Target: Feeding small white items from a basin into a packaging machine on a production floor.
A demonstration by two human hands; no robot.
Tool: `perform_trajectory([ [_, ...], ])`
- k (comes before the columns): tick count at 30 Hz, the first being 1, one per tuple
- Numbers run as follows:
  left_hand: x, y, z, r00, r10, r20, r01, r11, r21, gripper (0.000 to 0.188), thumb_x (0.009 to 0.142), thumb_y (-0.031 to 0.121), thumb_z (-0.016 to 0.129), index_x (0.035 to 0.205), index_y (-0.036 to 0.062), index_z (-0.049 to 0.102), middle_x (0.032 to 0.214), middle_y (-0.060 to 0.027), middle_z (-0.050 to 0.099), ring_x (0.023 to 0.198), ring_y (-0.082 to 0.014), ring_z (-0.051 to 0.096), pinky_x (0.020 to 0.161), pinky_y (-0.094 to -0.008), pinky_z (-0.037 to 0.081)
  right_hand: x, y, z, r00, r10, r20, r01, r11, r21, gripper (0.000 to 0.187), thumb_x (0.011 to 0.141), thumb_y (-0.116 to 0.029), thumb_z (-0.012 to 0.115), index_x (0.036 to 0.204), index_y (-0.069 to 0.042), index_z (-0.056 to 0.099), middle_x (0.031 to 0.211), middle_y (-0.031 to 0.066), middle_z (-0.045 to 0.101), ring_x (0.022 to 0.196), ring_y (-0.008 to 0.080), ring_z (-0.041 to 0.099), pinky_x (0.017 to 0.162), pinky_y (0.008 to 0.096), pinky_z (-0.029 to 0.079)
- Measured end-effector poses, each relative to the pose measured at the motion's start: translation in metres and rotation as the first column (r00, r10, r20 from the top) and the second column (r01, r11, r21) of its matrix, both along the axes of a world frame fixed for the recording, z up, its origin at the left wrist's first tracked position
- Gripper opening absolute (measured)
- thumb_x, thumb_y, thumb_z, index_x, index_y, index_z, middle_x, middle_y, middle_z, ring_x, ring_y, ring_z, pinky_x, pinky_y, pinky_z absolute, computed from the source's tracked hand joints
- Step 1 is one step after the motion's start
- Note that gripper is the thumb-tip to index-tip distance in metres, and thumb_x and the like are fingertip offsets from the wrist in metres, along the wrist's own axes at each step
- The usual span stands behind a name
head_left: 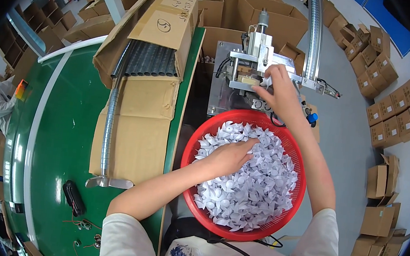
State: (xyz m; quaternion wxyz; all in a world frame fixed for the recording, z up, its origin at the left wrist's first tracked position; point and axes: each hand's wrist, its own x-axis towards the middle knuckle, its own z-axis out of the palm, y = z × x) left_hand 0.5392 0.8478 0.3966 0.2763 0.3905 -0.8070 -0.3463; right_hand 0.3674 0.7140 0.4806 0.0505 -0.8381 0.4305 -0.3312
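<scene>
A round red plastic basket [301,186] in front of me is heaped with small white plastic fan wheels [243,196], each with several angled blades. My left hand [229,158] rests on the heap, its fingers curled down among the wheels; its fingertips are partly hidden, so what they grip cannot be made out. My right hand [284,93] is beyond the basket, at the front of a metal bench machine [259,49]. Between its thumb and fingers is a white fan wheel [267,82], close beside the machine's pale block [247,80].
Left of me, a green workbench [74,125] bears an open cardboard box [168,21] of dark tubes [152,59], a metal feed rail [108,133] and a black pouch [74,197]. A clear coil-filled tube [313,35] rises by the machine. Cartons [388,118] line the right; a person [0,103] is far left.
</scene>
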Motion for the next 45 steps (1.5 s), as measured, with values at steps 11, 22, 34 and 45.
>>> perform_trajectory([
  [11,0.001,-0.001,0.008,0.993,-0.060,0.098,0.050,0.993,0.105,0.038,0.098,0.017,0.054,0.133,0.0047,0.048,0.100,-0.0229,0.070,0.085,-0.0433,0.068,0.074,-0.0501,0.053,-0.017,0.010,-0.009,0.993,-0.003,-0.122,-0.009,0.995,-0.100,0.037,0.085,-0.017,0.074,0.117,-0.007,0.060,0.117,0.0109,0.057,0.099,0.0292,0.058,0.088,0.0370,0.048],
  [22,-0.002,0.002,0.006,0.989,-0.051,0.139,0.039,0.995,0.087,0.036,0.097,0.016,0.057,0.131,0.0058,0.051,0.090,-0.0208,0.071,0.077,-0.0402,0.069,0.069,-0.0461,0.053,-0.008,0.000,-0.012,0.998,-0.016,-0.062,0.002,0.977,-0.212,0.032,0.083,-0.022,0.076,0.109,-0.006,0.065,0.123,0.0096,0.058,0.108,0.0312,0.056,0.090,0.0398,0.047],
  [34,0.004,-0.002,0.014,0.983,-0.027,0.182,0.010,0.995,0.094,0.030,0.096,0.018,0.060,0.120,0.0023,0.051,0.073,-0.0219,0.066,0.067,-0.0401,0.066,0.062,-0.0466,0.050,-0.053,0.072,-0.031,0.991,-0.026,0.133,0.033,0.998,-0.051,0.024,0.087,-0.008,0.067,0.110,-0.004,0.065,0.125,0.0106,0.058,0.111,0.0304,0.056,0.093,0.0373,0.047],
  [45,0.004,-0.023,0.079,0.932,0.355,0.077,-0.325,0.909,-0.261,0.021,0.098,0.016,0.058,0.108,0.0001,0.049,0.097,-0.0187,0.062,0.084,-0.0361,0.062,0.075,-0.0426,0.048,-0.108,0.197,-0.077,0.994,-0.056,0.095,0.003,0.877,0.480,0.024,0.090,-0.009,0.063,0.114,-0.002,0.064,0.131,0.0115,0.056,0.118,0.0303,0.054,0.099,0.0376,0.045],
])
